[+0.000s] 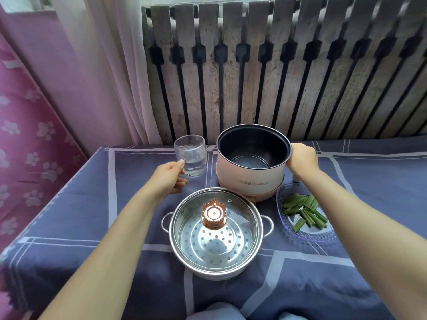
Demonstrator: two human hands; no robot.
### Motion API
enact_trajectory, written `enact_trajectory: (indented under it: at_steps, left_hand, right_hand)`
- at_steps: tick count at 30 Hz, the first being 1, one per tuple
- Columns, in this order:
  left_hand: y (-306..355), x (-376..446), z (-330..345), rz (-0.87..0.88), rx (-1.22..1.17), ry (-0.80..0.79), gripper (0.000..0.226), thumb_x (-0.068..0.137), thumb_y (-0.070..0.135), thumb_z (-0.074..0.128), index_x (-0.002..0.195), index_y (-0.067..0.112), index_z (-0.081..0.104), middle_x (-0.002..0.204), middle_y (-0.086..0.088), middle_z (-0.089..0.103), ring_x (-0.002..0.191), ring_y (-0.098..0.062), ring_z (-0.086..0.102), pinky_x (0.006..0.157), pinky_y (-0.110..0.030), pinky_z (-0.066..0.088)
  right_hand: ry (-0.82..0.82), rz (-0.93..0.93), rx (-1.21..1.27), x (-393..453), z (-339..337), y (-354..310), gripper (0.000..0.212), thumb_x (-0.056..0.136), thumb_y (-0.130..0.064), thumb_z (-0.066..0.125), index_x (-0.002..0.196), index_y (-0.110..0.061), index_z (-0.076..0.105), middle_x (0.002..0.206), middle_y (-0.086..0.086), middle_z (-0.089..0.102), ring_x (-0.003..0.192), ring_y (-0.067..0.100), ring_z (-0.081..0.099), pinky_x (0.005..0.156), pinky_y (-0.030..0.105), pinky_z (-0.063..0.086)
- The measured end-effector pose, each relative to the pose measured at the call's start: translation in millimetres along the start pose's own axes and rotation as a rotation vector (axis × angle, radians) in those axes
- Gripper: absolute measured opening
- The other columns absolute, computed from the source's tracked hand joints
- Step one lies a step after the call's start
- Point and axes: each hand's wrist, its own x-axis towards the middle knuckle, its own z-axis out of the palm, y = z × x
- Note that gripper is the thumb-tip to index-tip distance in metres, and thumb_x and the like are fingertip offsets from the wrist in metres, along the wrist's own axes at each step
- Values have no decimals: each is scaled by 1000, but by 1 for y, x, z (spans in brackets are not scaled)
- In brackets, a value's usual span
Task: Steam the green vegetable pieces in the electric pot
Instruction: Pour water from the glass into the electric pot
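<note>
A pale pink electric pot [250, 179] with a dark, empty inside stands at the back of the table. My right hand [302, 159] grips its right side, where the handle is hidden. My left hand [169, 176] holds the handle of a clear glass mug [190, 155] partly filled with water, left of the pot. Green vegetable pieces [305, 211] lie in a clear plastic tray [307, 234] at the right. In front, a steel steamer basket [213, 252] with holes sits under a glass lid [184, 218] with a copper knob [213, 215].
A blue checked cloth [129, 218] covers the table. A grey radiator [277, 72] stands right behind it. White curtain [104, 65] and pink paw-print fabric [27, 146] are at the left. The steamer's side handles stick out left and right.
</note>
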Motion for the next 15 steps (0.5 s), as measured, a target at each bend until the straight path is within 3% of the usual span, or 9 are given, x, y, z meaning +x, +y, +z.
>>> enact_trajectory:
  at_steps: [3,9,15]
  left_hand:
    - [21,-3,-7,55,-4,0,34,94,37,44,68,17,50,65,-9,55,57,-16,52,59,-29,48]
    - [64,-14,-8,166,-29,-36,36,94,40,42,66,19,50,65,-10,56,59,-17,50,63,-31,48]
    - [96,-23,14,152,-139,-156,38,93,45,42,65,20,52,64,-9,58,50,-11,55,60,-32,54]
  right_hand:
    - [-8,-9,-37,2,2,1,25,85,-8,40,89,-5,65,103,25,67,99,44,58,71,35,37]
    - [10,21,7,-1,3,-2,23,88,-12,40,87,-9,63,105,23,67,99,42,58,69,34,35]
    - [9,31,37,-4,1,-3,23,89,-13,39,88,-11,62,107,22,66,100,41,57,68,33,35]
